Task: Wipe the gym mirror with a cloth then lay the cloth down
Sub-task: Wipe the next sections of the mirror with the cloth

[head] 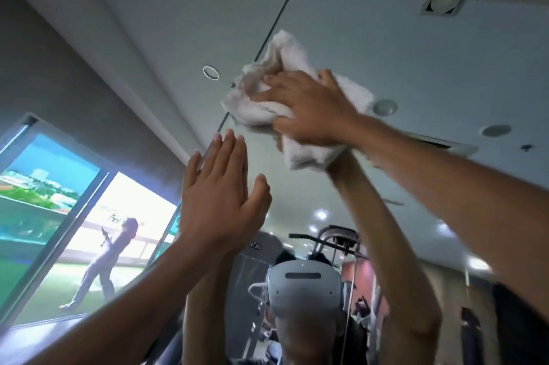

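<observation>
Fingers (261, 95) of right hand (309, 106) splay flat on cloth (300, 153), hiding its middle; left hand (219, 201) has fingers straight.

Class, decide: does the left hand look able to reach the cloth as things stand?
Probably yes. The left hand is open and empty just below the cloth, with nothing between them; the right hand presses it to the mirror.

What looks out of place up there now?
The white cloth under the right hand has brownish soiled patches near the fingertips, so it may smear the mirror. Nothing else stands out.
</observation>
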The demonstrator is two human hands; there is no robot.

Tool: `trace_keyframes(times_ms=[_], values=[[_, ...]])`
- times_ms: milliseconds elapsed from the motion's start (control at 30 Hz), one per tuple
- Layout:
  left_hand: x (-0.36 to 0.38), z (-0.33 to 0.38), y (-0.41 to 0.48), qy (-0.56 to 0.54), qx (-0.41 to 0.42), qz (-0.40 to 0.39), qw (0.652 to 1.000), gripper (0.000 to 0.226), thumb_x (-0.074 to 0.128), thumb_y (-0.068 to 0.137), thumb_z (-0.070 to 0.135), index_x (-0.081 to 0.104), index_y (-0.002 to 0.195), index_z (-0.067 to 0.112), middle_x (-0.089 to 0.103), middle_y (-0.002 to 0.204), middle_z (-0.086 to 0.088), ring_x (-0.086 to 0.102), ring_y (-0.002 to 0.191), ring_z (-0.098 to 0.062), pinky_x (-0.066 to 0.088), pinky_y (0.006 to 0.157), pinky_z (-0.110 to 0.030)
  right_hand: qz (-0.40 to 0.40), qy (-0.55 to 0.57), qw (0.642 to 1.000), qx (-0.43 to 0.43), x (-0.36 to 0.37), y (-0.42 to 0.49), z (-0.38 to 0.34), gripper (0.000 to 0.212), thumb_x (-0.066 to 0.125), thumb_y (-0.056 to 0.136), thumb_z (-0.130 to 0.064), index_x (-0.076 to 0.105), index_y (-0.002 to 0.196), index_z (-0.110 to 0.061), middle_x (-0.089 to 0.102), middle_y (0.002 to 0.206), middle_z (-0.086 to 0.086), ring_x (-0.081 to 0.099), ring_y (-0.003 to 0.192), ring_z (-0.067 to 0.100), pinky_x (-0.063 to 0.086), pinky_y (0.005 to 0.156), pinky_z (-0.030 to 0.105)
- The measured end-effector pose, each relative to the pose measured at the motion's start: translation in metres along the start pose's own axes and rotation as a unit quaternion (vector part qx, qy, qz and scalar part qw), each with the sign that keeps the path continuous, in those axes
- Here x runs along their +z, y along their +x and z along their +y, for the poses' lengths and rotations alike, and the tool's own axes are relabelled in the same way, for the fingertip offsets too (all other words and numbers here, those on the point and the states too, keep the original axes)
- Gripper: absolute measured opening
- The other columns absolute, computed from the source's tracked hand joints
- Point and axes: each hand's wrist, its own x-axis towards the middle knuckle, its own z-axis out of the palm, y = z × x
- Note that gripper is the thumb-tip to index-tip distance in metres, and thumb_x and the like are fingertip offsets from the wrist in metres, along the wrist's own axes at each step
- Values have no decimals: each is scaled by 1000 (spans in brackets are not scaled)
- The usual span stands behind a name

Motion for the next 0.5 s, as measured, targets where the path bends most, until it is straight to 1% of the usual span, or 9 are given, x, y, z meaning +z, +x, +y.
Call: trace_keyframes(times_ms=[33, 67, 100, 167, 233, 267, 300, 367, 500], values=[[0, -1, -1, 0, -1, -2, 1000, 87, 6, 85, 61, 16, 161, 19, 6, 168, 4, -4, 154, -7, -4, 125, -34, -21, 21, 999, -27, -8, -2, 14, 55, 40, 87, -47, 43, 142, -47, 31, 157, -21, 24, 144, 8, 24, 105, 47], [0, -1, -2, -2, -2, -3, 1000, 88, 5, 85, 61, 14, 161, 20, 4, 168, 4, -5, 154, -7, -6, 125, -34, -29, 33, 999, -22, -14, -1, 30, 56, 39, 84, -45, 44, 140, -46, 35, 154, -21, 28, 143, 10, 28, 103, 49], [0, -1, -2, -5, -3, -4, 1000, 88, 3, 84, 61, 12, 162, 20, 1, 168, 5, -7, 154, -7, -8, 124, -33, -20, 36, 999, 15, -16, 6, 51, 54, 38, 84, -43, 45, 138, -45, 42, 148, -19, 36, 139, 17, 34, 101, 52], [1, -2, -3, -9, -5, -2, 1000, 88, 1, 84, 62, 8, 161, 22, -2, 167, 7, -10, 153, -6, -12, 123, -31, 38, 14, 987, 154, -10, 28, 78, 49, 35, 87, -43, 44, 135, -43, 49, 137, -10, 45, 130, 29, 38, 98, 56], [1, -2, -4, -9, -4, 1, 1000, 88, -1, 83, 62, 6, 161, 23, -4, 167, 8, -11, 153, -5, -14, 122, -29, 72, -23, 950, 304, 3, 58, 73, 55, 35, 87, -47, 42, 141, -40, 45, 146, -4, 38, 135, 28, 28, 105, 56], [1, -1, -4, -7, -2, 2, 1000, 88, -3, 83, 62, 5, 161, 23, -6, 167, 9, -13, 152, -4, -15, 122, -29, 78, -34, 939, 333, 10, 72, 62, 58, 35, 87, -48, 40, 144, -38, 41, 151, -3, 34, 139, 26, 24, 108, 56], [1, -2, -3, -6, 1, 5, 1000, 88, -3, 83, 62, 5, 161, 23, -6, 167, 9, -14, 152, -4, -15, 122, -29, 84, -39, 940, 329, 14, 84, 48, 59, 36, 88, -47, 38, 146, -37, 38, 154, -2, 31, 141, 25, 21, 110, 57], [0, -2, -2, -7, 6, 6, 1000, 87, -2, 84, 61, 6, 161, 23, -5, 167, 8, -14, 152, -4, -15, 122, -29, 78, -31, 959, 270, 16, 95, 15, 55, 36, 92, -46, 36, 147, -38, 34, 157, -5, 28, 144, 21, 19, 111, 56], [0, -5, -3, -8, 25, 10, 1000, 84, 4, 88, 58, 14, 161, 18, 4, 167, 3, -5, 154, -9, -11, 123, -29, 31, -10, 995, 93, 19, 68, -37, 55, 37, 94, -47, 31, 149, -46, 28, 160, -10, 24, 146, 16, 20, 112, 56]])
